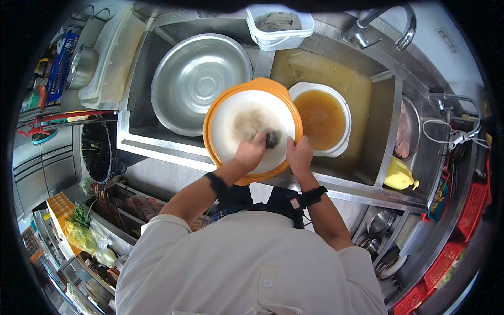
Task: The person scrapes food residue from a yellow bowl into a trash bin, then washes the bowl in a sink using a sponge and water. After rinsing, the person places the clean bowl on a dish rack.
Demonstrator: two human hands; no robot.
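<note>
My left hand (251,153) is inside a round pot (223,130) with an orange rim and white interior. It holds a dark scouring pad (272,139), blurred by motion, against the inner surface. A brownish stain marks the pot's bottom. At the rim on the right, my right hand (300,154) grips the pot, thumb over the edge. The pot is tilted towards me above the front edge and divider of a steel double sink (364,176). Beside it, a white pot (344,104) full of brownish liquid sits in murky water in the right basin.
A large metal basin (202,82) occupies the left sink. A white plastic bucket (271,42) with grey contents stands behind the divider, near a faucet (360,35). On the right are a yellow bag (398,174) and meat (402,132) in a metal bowl. A black-lined bin (98,153) stands left.
</note>
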